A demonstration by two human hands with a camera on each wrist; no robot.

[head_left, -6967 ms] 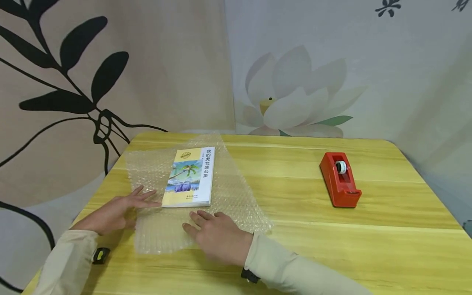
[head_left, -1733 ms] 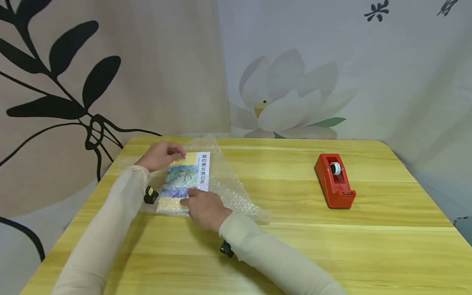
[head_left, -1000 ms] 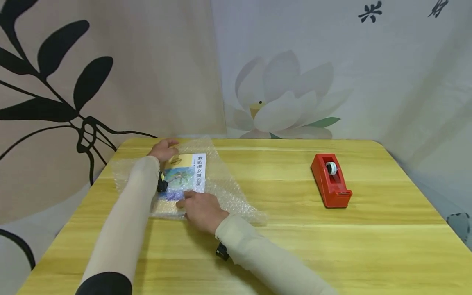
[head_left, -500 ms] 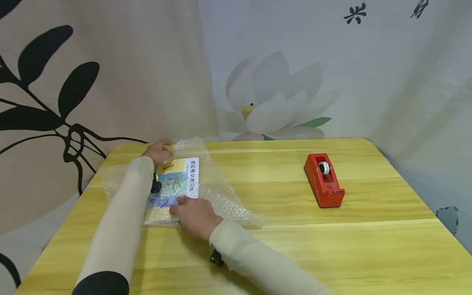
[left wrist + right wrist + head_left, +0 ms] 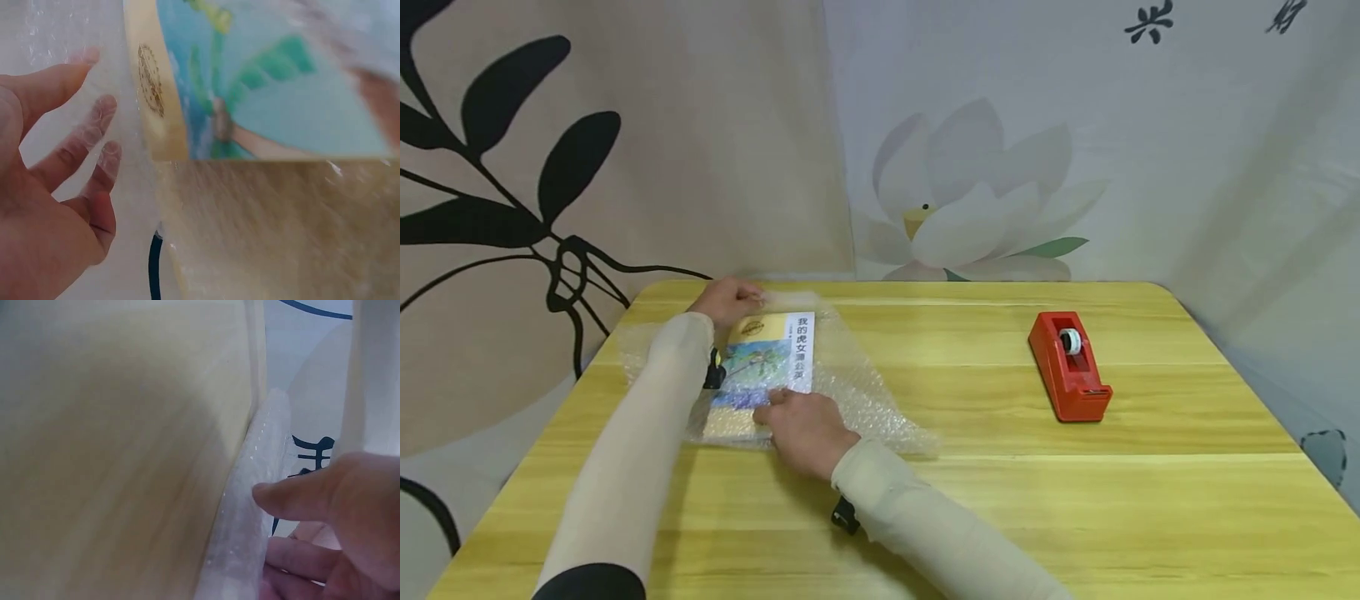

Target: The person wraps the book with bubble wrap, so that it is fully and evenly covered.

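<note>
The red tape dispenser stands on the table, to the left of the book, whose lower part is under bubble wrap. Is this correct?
Not quite: the head view shows the red tape dispenser to the right of the book. It does stand on the table, and bubble wrap does cover the book's lower part.

"What colours does the book point(image 5: 763, 358) show?"
"Yellow, blue and white, with a green palm point(image 5: 275, 65)."
"And the bubble wrap point(image 5: 868, 408)?"
"Clear. The bench point(image 5: 1075, 517) is grained yellow, the tape dispenser point(image 5: 1071, 371) red."
</note>
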